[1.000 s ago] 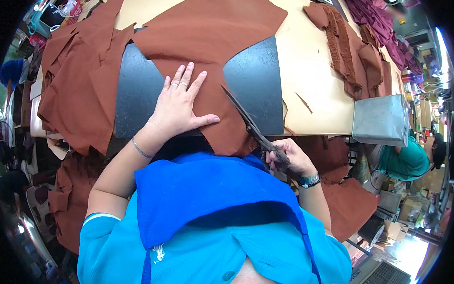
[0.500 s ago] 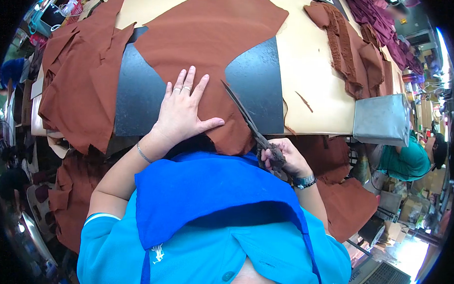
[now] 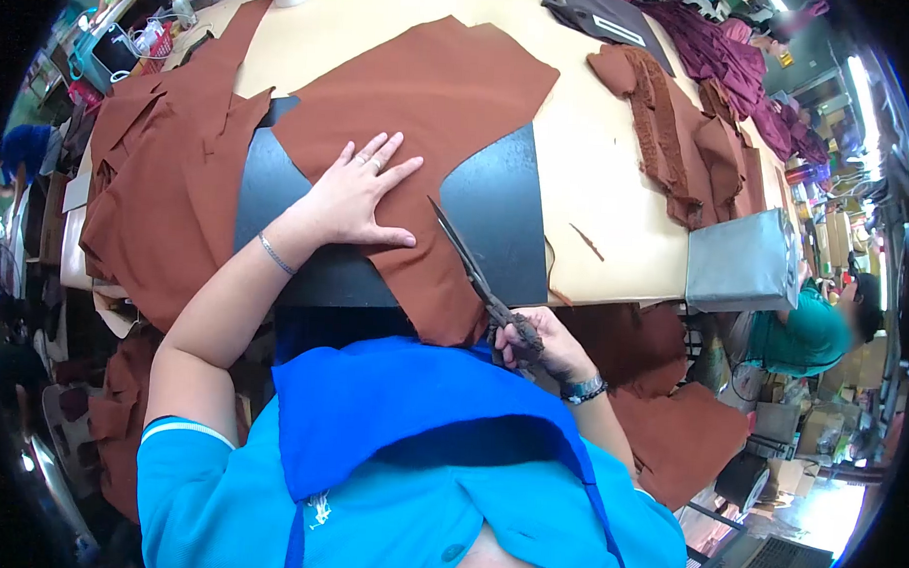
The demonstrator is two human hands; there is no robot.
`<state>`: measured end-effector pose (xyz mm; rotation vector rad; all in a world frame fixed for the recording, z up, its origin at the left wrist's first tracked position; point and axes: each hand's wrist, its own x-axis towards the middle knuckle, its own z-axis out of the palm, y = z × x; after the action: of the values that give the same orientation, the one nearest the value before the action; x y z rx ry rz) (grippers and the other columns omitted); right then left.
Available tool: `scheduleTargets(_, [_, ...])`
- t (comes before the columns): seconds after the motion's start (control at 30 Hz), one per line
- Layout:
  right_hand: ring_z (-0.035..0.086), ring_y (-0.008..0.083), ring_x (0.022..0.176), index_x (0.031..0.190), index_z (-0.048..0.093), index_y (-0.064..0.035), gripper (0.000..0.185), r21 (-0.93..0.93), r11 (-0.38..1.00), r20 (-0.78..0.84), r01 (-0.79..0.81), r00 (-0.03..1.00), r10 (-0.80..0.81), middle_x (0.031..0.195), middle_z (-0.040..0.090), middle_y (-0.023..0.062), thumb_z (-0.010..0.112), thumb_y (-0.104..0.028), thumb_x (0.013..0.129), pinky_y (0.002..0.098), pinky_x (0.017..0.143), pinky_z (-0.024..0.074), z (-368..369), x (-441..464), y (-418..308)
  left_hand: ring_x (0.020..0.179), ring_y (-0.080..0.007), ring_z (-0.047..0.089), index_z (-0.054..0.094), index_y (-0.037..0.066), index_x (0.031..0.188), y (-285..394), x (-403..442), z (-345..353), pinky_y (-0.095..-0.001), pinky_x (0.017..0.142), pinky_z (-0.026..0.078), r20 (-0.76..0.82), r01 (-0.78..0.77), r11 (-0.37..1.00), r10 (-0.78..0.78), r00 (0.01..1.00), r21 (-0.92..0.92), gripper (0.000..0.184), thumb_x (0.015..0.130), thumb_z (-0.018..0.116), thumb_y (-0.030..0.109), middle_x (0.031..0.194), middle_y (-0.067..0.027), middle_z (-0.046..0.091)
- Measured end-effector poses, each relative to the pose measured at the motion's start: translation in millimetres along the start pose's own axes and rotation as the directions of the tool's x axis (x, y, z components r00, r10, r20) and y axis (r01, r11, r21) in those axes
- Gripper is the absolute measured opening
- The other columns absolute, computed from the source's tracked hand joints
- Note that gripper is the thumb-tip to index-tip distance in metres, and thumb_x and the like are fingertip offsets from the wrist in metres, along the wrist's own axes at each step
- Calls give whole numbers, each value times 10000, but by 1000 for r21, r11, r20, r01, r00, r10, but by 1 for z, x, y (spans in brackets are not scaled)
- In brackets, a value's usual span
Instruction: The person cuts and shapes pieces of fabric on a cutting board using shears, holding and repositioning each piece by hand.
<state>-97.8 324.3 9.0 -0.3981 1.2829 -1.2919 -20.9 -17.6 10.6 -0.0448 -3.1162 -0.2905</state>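
A large piece of brown fabric (image 3: 431,93) lies over a black board (image 3: 502,206), its narrow lower end hanging past the board's front edge. My left hand (image 3: 363,193) rests flat on the fabric's left side, fingers spread. My right hand (image 3: 543,342) is closed round the dark-wrapped handles of a pair of scissors (image 3: 466,254). The blades look closed and point up and left, lying along the fabric's right edge with the tip on the cloth.
More brown fabric (image 3: 172,194) is heaped at the left. Gathered brown pieces (image 3: 680,142) and a grey metal box (image 3: 744,259) stand at the right. Thin brown scraps (image 3: 588,242) lie on the cream tabletop (image 3: 618,200). A person in green (image 3: 808,331) sits beyond the box.
The view has shifted, showing more of the table's far side. My left hand has slid up the fabric relative to its lower end. My right hand still holds the scissors at the right edge.
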Motion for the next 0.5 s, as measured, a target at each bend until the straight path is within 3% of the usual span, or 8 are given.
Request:
scheduleTargets(0.3, [592,103,601,826,619,-38,221,52,999,-16,-9,1000,9,728,627,28,652,-244,900,244,566,496,-3,-6,13,1425,-399,174,289,185,1485,17,-16,10,-644,1089,183,-56,154,987,-151,987,45,1008,709,564,765,1548,-197,172])
scheduleTargets(0.5, [584,98,601,817,612,-44,197,16,1000,-60,-24,998,25,712,614,24,631,-217,908,236,551,474,7,1,0,1425,-401,171,280,181,1489,31,-20,11,-646,1092,170,-66,155,988,-153,986,19,1027,703,547,787,1546,-207,172])
